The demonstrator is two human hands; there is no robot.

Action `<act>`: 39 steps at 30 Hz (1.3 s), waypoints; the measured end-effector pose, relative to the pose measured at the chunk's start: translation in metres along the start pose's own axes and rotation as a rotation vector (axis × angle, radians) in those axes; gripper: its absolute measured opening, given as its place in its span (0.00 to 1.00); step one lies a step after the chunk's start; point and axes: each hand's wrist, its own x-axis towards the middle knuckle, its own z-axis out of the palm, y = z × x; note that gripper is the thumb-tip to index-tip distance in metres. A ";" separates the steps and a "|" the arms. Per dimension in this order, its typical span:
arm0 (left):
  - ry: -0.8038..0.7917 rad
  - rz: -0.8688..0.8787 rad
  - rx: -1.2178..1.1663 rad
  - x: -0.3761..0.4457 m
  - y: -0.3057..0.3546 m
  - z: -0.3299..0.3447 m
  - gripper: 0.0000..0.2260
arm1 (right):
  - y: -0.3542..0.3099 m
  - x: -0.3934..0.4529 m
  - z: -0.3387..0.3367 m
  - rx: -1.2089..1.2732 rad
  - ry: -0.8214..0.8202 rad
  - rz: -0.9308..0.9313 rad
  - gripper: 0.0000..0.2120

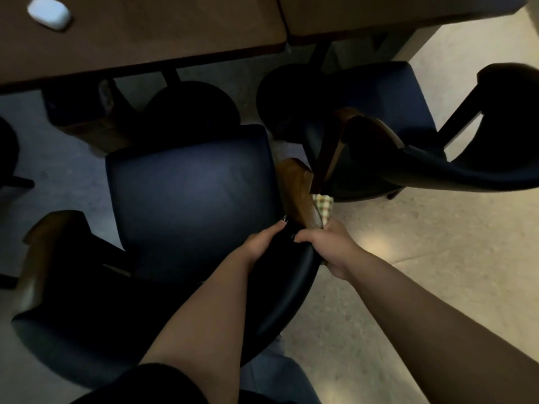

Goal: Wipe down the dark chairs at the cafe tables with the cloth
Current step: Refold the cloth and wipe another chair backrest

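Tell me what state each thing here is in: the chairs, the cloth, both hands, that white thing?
Near dark padded chair with wooden arms: pulled out from table, seat bare.
Second dark padded chair: turned at an angle, unoccupied.
Checked yellow-green cloth: bunched against the wooden armrest.
Right hand: gripping the cloth.
Left hand: holding the chair's backrest edge.
Small white rounded case: closed, on brown table.

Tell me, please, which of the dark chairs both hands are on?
The near chair, directly below the camera: left hand and right hand hold its backrest; the other chair stands untouched.

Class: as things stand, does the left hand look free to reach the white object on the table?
Probably not at once: the left hand grips the chair back, and the white object lies far across the table.
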 end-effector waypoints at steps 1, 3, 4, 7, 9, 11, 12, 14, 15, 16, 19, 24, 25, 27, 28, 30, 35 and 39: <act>0.003 0.000 0.007 0.000 0.006 -0.002 0.45 | -0.005 0.004 0.002 0.006 0.005 -0.002 0.13; 0.008 0.003 0.016 0.001 0.019 -0.007 0.45 | -0.014 0.011 0.006 0.017 0.019 -0.007 0.13; 0.009 0.009 0.017 0.003 0.025 -0.010 0.46 | -0.019 0.015 0.009 0.019 0.026 -0.007 0.13; 0.006 0.031 0.035 0.007 0.046 -0.019 0.44 | -0.033 0.029 0.016 0.030 0.040 0.002 0.12; -0.001 0.042 0.065 0.011 0.059 -0.026 0.42 | -0.041 0.039 0.021 0.035 0.060 0.021 0.13; -0.014 0.043 0.058 0.016 0.070 -0.030 0.43 | -0.051 0.047 0.025 0.045 0.082 0.037 0.14; -0.022 0.042 0.051 0.018 0.076 -0.031 0.43 | -0.055 0.052 0.025 0.045 0.091 0.039 0.14; -0.040 0.056 0.040 0.021 0.084 -0.032 0.45 | -0.064 0.059 0.024 0.036 0.106 0.039 0.14; -0.045 0.064 0.032 0.022 0.088 -0.031 0.44 | -0.068 0.062 0.024 0.032 0.113 0.042 0.15; -0.042 0.066 0.027 0.023 0.092 -0.031 0.43 | -0.072 0.066 0.023 0.027 0.121 0.046 0.15; -0.035 0.053 0.047 0.024 0.102 -0.029 0.34 | -0.081 0.073 0.022 -0.002 0.138 0.050 0.17; -0.009 0.044 0.102 0.026 0.106 -0.034 0.18 | -0.081 0.074 0.022 0.015 0.138 0.035 0.14; 0.010 0.062 0.127 0.024 0.105 -0.036 0.17 | -0.079 0.072 0.023 0.015 0.155 0.014 0.12; 0.056 0.113 0.182 0.017 0.103 -0.038 0.16 | -0.079 0.067 0.026 -0.041 0.233 -0.066 0.11; 0.082 0.136 0.195 0.015 0.102 -0.040 0.15 | -0.080 0.066 0.027 -0.096 0.285 -0.108 0.12; 0.138 0.186 0.198 0.004 0.102 -0.043 0.13 | -0.084 0.056 0.026 -0.155 0.350 -0.173 0.12; 0.156 0.307 0.051 -0.045 0.118 -0.037 0.07 | -0.100 0.019 0.015 -0.068 0.319 -0.297 0.08; 0.124 0.480 0.001 -0.109 0.129 -0.018 0.06 | -0.117 -0.028 0.003 0.115 0.210 -0.321 0.06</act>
